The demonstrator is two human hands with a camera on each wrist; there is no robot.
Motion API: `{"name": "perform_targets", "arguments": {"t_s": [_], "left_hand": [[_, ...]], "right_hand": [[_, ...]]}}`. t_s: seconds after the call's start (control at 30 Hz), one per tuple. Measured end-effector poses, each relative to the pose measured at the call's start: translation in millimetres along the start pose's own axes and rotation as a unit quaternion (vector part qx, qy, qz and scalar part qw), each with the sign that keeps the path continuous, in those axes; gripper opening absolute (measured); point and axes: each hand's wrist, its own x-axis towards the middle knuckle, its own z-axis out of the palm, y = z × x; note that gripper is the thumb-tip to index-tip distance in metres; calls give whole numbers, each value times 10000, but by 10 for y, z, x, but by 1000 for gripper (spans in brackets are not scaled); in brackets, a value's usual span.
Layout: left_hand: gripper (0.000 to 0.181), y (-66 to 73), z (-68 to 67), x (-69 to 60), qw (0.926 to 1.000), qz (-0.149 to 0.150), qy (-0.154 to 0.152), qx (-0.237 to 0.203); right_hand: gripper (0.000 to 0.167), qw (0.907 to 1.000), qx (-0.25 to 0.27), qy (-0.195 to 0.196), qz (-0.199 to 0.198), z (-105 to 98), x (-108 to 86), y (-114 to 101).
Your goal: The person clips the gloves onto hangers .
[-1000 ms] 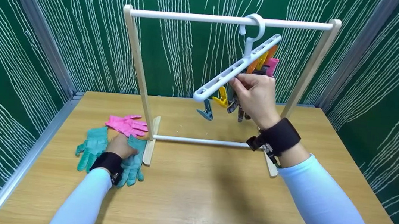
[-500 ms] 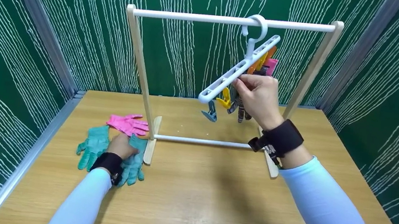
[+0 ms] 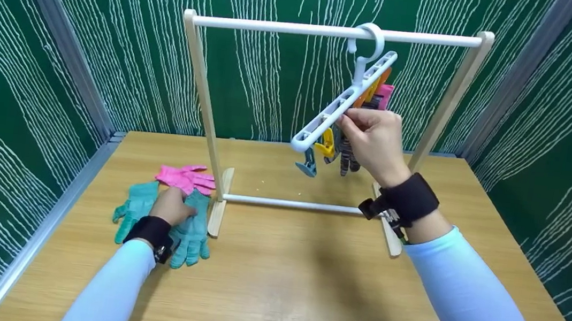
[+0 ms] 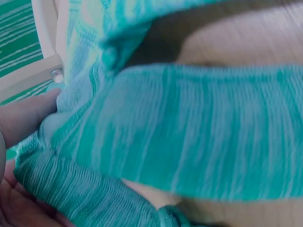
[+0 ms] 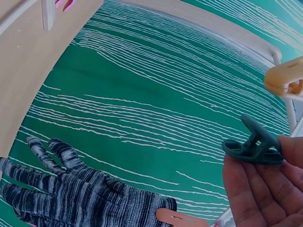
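My left hand [image 3: 171,206] is at the cuff of a teal glove [image 3: 190,241] on the table; in the left wrist view, the knitted fabric [image 4: 165,132] sits between its thumb and fingers. Another teal glove [image 3: 138,203] lies to its left, partly behind the hand. My right hand [image 3: 374,143] is raised to a white hanger [image 3: 344,100]. In the right wrist view it pinches a dark green clothespin [image 5: 255,144]. Beyond it a black-and-white striped glove [image 5: 94,194] hangs from an orange clothespin [image 5: 180,218].
The hanger hooks over the white top bar [image 3: 279,26] of a wooden rack. Yellow [image 3: 326,143] and blue-grey [image 3: 308,163] clothespins dangle at its near end. A pink glove [image 3: 184,177] lies beside the rack's left foot [image 3: 217,217]. Green walls enclose the table [image 3: 271,288].
The hanger's near end has swung slightly to the right, with my right hand staying at it. My left hand has shifted slightly, covering more of the left teal glove.
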Motion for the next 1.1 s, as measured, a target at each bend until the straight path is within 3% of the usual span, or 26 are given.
{"name": "perform_targets", "arguments": {"t_s": [0.23,0.4,0.67,1.0,1.1], "left_hand": [[18,133,-142,-70,9992,-206,-329,82],[17,231,-227,-70,9988,-122,-464,-17],[47,411,-364,-94,9985,24,-553,17],[16,659,-510,-146,9970,316,-703,43],[17,761,-546,-178,9959,375,-822,16]], "right_hand": [[15,9999,118,-54,77,-5,0,21],[16,9996,255,-121,75,-34,-2,40],[15,9989,417,-198,-40,-52,-1,55],[14,9990,399,-176,-123,-50,9,64],[14,9989,424,-145,-106,-52,14,72]]}}
